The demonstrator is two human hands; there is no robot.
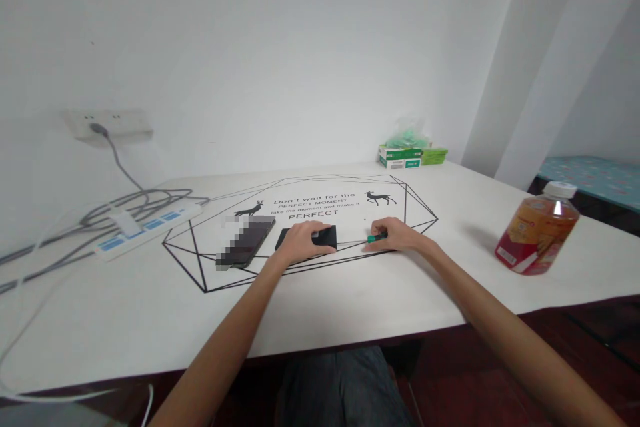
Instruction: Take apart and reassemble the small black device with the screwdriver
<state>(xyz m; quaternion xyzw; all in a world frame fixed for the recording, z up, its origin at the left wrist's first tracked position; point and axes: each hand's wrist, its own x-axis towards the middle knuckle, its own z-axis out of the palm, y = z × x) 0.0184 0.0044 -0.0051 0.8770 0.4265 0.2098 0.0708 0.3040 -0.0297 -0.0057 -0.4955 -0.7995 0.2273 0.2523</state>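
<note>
My left hand [303, 241] lies over a flat black rectangular object [327, 236] on the table, its fingers and thumb gripping it from opposite edges. What kind of object this is, I cannot make out. Between the fingers and thumb of my right hand [393, 235] is a small screwdriver [371, 238] with a green and black handle. Its thin metal shaft points left, and the tip is at or close to the black object's right edge. Left of my left hand rests a dark smartphone [253, 240], partly pixelated.
A white power strip [147, 230] and tangled grey cables [135, 197] occupy the table's left side, below a wall socket [107, 125]. On the right stands a bottle of orange-brown drink [537, 233]. Green and white boxes [400, 159] sit at the back, topped by a plastic bag [407, 137].
</note>
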